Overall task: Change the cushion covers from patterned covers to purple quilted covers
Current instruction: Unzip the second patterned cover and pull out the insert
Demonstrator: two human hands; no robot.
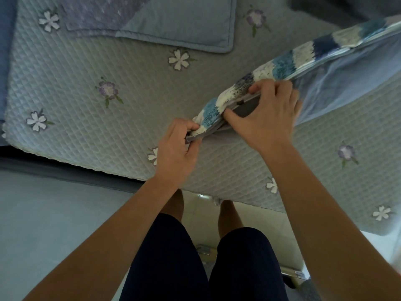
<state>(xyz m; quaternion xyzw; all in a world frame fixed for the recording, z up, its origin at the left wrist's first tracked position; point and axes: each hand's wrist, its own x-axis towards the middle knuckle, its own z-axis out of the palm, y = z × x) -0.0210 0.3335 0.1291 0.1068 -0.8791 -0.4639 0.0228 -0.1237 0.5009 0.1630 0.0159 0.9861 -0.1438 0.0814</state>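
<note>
Holding the cushion (347,88) up on its edge over the bed (86,127), I have both hands at its near corner, where the patterned cover (282,61) seems to open. My left hand (176,146) has a tight grip: thumb and curled fingers pinch the very tip of the corner, blue-and-white knit together with a grey strip that pokes out below. I judge this anchors the cover, so the other hand has something to pull against.

My right hand (269,114) sits just beyond it on the same edge. Its grip is closed round the seam, thumb on the near side and fingers curled over the top, pressing a grey band (245,106) that shows in the parted edge. Whether that band is a zip flap or the inner pad, I cannot tell. The far end of the cushion runs up and out of view to the right, tilted off the bed, which leaves the seam facing me and free to work.

The purple quilted cover (97,16) lies flat at the far side of the bed, well apart from my hands, likely parked there until the pad is bare. With the patterned cover on, I judge the swap has barely begun.
</note>
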